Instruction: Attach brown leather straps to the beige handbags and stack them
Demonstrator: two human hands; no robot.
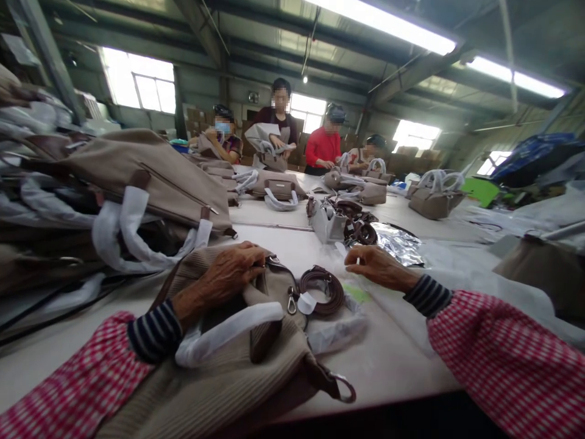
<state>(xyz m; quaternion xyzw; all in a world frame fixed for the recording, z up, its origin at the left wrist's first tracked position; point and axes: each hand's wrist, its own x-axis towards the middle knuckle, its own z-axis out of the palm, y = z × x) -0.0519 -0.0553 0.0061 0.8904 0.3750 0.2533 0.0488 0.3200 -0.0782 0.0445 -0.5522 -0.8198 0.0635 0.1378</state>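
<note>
A beige ribbed handbag (pixel 256 378) lies on the table in front of me, with white-wrapped handles and brown trim. My left hand (pixel 233 268) is on its far side by the zipped opening, fingers bent over the edge; the fingertips are partly hidden. Beside the opening hangs a metal snap hook (pixel 291 301). A coiled brown strap (pixel 336 296) with a white round tag (pixel 306 303) lies just right of the bag. Over the table beyond the strap is my right hand (pixel 381 265), thumb and finger curved with a gap between them, nothing visible in it.
Larger taupe bags (pixel 155 171) are piled at left. Ahead stand a grey box (pixel 329 222), more brown straps (pixel 361 228) and silver foil packaging (pixel 397 244). Clear plastic sheets (pixel 493 286) lie at right. Several people work across the table among bags.
</note>
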